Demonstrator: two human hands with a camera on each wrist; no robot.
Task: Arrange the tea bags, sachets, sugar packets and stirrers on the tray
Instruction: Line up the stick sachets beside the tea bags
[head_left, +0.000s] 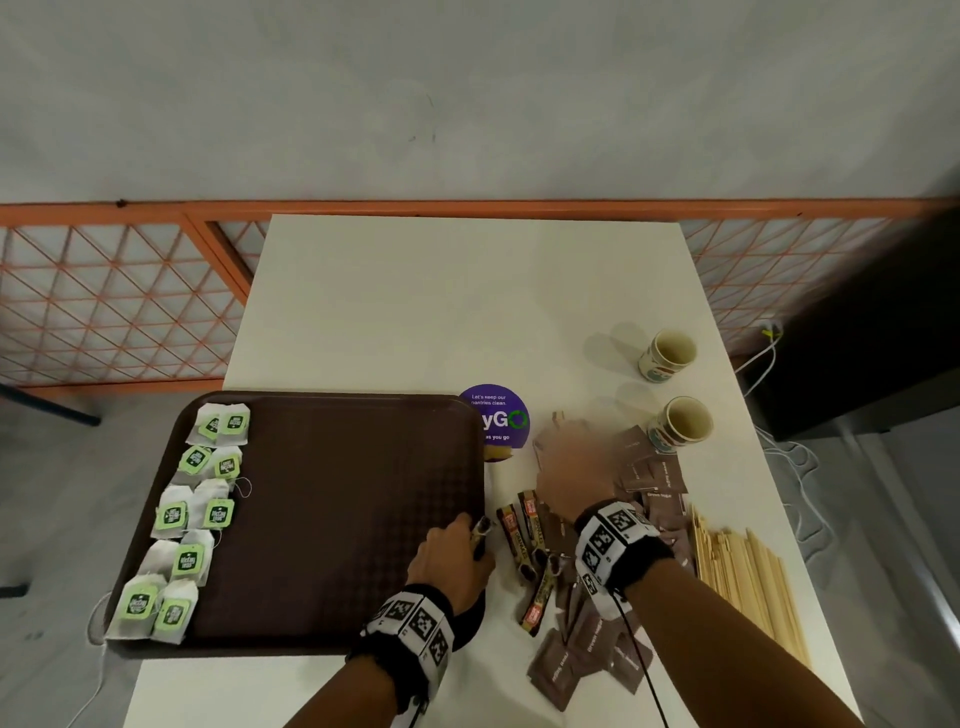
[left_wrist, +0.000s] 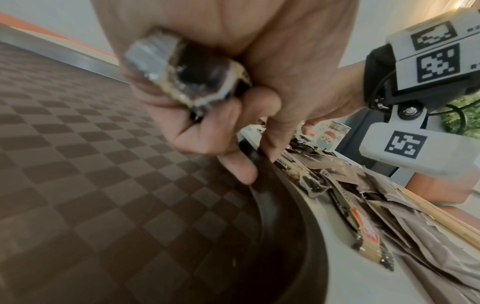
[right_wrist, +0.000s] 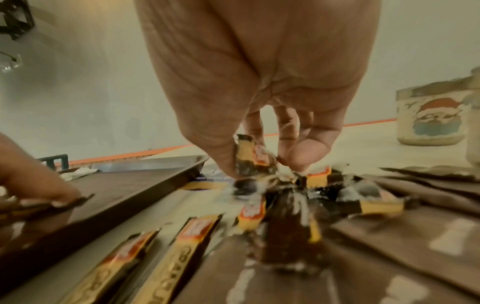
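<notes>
A brown tray (head_left: 337, 519) lies at the table's left, with several green-tagged tea bags (head_left: 189, 514) in two columns along its left side. My left hand (head_left: 467, 530) hovers over the tray's right rim and grips a small bundle of coffee sachets (left_wrist: 187, 76), seen end on in the left wrist view. Right of the tray, my right hand (right_wrist: 259, 164) reaches down into a heap of loose sachets (head_left: 519, 535) and pinches one sachet (right_wrist: 250, 158) by its end. Brown sugar packets (head_left: 654, 475) lie around that hand. Wooden stirrers (head_left: 748, 582) are piled at the far right.
Two small printed cups (head_left: 670, 356) (head_left: 683, 423) stand behind the heap on the right. A round purple sticker (head_left: 498, 415) sits by the tray's far right corner. More sugar packets (head_left: 582, 660) lie near the front edge. Cables hang off the table's right side.
</notes>
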